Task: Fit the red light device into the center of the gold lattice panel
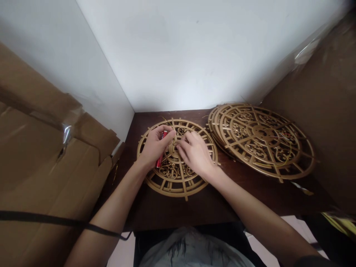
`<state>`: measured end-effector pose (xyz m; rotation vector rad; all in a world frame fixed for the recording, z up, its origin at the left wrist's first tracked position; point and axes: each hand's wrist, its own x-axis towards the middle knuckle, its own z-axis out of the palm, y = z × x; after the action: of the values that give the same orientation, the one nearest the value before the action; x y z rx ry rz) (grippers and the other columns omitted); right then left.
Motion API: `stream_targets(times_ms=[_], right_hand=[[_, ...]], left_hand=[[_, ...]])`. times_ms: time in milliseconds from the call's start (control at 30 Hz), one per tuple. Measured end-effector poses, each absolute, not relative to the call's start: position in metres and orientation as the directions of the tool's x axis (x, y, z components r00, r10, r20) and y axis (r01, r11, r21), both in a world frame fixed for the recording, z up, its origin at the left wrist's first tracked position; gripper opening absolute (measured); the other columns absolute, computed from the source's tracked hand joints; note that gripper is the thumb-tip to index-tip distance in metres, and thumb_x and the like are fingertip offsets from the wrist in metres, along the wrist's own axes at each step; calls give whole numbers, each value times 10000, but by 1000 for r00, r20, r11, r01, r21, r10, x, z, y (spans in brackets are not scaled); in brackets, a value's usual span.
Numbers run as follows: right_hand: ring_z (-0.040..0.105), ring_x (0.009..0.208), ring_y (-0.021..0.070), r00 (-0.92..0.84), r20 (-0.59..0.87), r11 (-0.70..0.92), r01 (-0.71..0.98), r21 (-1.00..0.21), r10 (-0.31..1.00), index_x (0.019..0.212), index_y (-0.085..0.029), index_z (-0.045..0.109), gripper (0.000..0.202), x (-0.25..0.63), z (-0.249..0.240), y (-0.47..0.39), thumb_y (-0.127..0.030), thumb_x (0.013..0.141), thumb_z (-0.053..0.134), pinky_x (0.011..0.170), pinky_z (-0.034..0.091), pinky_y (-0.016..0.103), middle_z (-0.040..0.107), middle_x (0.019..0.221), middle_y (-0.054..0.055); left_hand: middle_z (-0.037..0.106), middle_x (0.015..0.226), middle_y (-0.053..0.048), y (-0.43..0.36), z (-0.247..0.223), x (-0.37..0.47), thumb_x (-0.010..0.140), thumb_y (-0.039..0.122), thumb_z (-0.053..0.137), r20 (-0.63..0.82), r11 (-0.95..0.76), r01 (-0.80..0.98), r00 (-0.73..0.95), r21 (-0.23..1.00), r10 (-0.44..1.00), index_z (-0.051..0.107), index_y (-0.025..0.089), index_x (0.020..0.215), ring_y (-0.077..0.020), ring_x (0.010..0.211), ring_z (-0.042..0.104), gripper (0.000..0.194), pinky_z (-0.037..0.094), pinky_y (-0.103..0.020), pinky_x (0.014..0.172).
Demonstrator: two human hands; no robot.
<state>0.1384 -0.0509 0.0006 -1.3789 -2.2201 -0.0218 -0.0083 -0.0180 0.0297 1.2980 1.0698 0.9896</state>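
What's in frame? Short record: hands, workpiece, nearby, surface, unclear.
left hand: over the left half of the workpiece, fingertips close to a thin gold wire
right hand: opposite, fingers bent, fingertips close to the same wire
workpiece: round gold openwork disc, lying flat
nearby: red slim object by the left palm; pile of similar discs to the right; cardboard to the left
surface: dark brown table
unclear: whether either hand grips the wire; what the red object is

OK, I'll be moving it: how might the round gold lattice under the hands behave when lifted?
The lattice is probably light for its size, with many openings. Its straight spokes suggest it's fairly stiff, but the thin scrollwork might snap.
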Motion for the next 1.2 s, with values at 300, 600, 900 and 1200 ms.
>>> stream_targets(times_ms=[300,600,900,1200], right_hand=[[552,961,217,-169,489,459,683,-568,856,1061,-155,621,271,147,6,-46,-294,949,417,857,422,353,646,1002,82],[537,727,144,-75,521,494,455,-741,850,839,-183,658,132,151,11,-44,-178,872,530,686,429,279,601,755,12],[488,646,115,-151,444,468,338,-817,883,802,-183,654,91,146,8,-45,-221,841,581,620,394,257,495,678,-20],[500,663,119,-152,420,447,286,-848,895,642,-178,596,234,146,10,-45,-258,859,564,643,401,267,520,683,-6]], left_hand=[[353,491,82,-18,30,-8,736,346,677,-49,52,-7,228,999,972,534,170,797,-38,412,271,235,212,-187,390],[377,495,77,-19,30,-8,726,356,681,-12,6,27,235,1000,972,559,169,768,-40,414,295,227,233,-190,402],[537,576,36,-21,33,-8,694,316,701,72,-101,79,305,992,950,638,154,767,-56,478,402,189,323,-201,472],[463,530,51,-21,33,-10,716,310,693,58,-74,46,276,996,960,614,153,750,-38,431,329,179,234,-191,407]])
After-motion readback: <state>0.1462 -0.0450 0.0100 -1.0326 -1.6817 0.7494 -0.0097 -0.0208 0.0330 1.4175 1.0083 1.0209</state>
